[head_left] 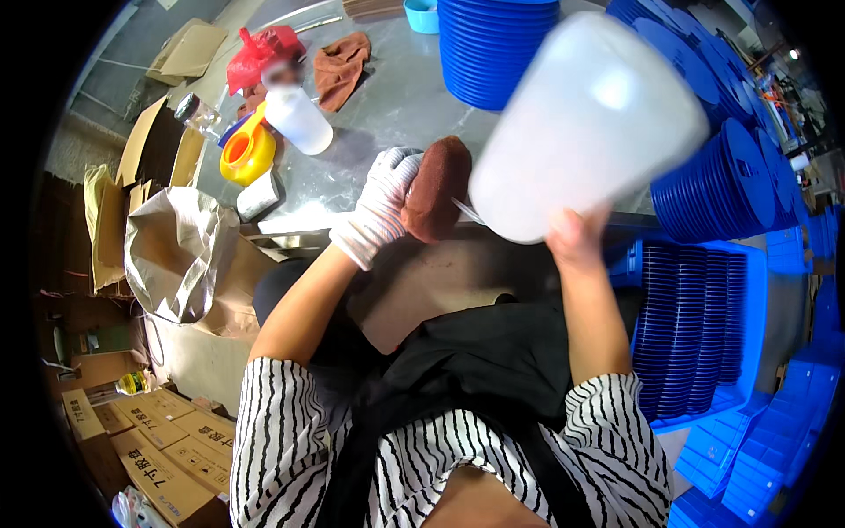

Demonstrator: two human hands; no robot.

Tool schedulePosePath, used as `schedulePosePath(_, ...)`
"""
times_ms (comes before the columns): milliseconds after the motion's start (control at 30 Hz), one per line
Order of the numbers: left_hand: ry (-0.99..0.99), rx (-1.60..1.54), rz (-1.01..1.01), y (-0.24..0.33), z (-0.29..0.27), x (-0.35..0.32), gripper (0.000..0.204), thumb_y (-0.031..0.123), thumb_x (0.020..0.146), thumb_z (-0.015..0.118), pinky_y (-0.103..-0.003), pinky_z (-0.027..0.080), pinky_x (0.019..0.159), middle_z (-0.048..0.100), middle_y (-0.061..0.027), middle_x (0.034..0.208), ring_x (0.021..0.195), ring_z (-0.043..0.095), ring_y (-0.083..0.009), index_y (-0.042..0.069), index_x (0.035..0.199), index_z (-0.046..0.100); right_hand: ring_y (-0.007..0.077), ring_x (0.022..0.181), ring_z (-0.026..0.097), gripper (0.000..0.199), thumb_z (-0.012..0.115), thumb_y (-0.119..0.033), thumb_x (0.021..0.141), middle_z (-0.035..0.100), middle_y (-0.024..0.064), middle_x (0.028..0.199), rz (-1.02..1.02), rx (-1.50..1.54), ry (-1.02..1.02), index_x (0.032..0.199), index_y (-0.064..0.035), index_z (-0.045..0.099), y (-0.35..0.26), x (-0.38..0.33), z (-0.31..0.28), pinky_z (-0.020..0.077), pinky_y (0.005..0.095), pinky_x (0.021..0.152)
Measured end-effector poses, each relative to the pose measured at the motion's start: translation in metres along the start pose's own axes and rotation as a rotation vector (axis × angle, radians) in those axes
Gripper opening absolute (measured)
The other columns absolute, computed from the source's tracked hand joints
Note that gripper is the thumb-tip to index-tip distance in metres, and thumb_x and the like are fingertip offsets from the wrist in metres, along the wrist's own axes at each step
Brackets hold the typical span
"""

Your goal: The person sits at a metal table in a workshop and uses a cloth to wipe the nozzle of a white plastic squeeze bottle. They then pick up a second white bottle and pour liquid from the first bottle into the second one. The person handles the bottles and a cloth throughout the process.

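Observation:
My left hand (385, 198), in a white knitted glove, is closed around a thick brown cloth pad (437, 189) above the near edge of the metal table. To its right, my bare right hand (576, 238) grips the lower edge of a large, translucent white plastic piece with rounded corners (590, 123). It is tilted up and smeared by motion, so I cannot tell its exact kind. A thin pale strip shows between the pad and this piece; I cannot tell whether they touch.
Stacked blue plastic discs (497, 53) stand on the metal table (387, 114), with more at right. A white bottle (299, 119), yellow container (247, 157), brown cloth (341, 69) and red bag (262, 57) lie left. A blue crate (753, 334) holds discs; cardboard boxes (158, 458) are lower left.

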State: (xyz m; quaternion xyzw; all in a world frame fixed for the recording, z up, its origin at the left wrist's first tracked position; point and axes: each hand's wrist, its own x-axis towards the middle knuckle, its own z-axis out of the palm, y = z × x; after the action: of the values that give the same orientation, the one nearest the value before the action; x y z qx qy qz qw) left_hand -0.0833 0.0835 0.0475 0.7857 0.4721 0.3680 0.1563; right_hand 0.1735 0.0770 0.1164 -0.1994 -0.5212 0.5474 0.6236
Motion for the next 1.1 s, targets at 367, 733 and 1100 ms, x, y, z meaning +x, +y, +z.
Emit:
schedulePosePath(367,-0.131,0.247,0.097,0.003,0.007,-0.02,0.056,0.029,0.058,0.076,-0.043,0.042,0.094,0.057,-0.0127,0.102,0.101,0.052,-0.0346,0.007,0.107,0.061,0.0225,0.123,0.044,0.095,0.079,-0.035,0.067,0.047,0.0135,0.129,0.161,0.056,0.011,0.139,0.002,0.03,0.011,0.024,0.016,0.0355,0.0377,0.105)
schedulePosePath(733,-0.054,0.197,0.122,0.024,0.003,-0.026,0.047,0.028,0.067,0.072,-0.046,0.042,0.094,0.058,-0.0143,0.106,0.105,0.053,-0.0355,0.007,0.107,0.06,0.0227,0.117,0.049,0.091,0.079,-0.039,0.071,0.048,0.0136,0.128,0.109,0.206,-0.036,0.138,0.0006,0.033,-0.003,0.017,0.001,0.0404,0.038,0.099)
schedulePosePath(1100,0.022,0.206,0.104,0.027,0.01,-0.003,0.051,0.031,0.062,0.073,-0.043,0.044,0.086,0.061,-0.0138,0.099,0.093,0.055,-0.0352,0.007,0.106,0.062,0.0237,0.124,0.045,0.1,0.079,-0.043,0.068,0.046,0.0143,0.132,0.107,0.147,-0.017,0.141,0.0008,0.028,0.005,0.023,-0.017,0.0372,0.0397,0.104)
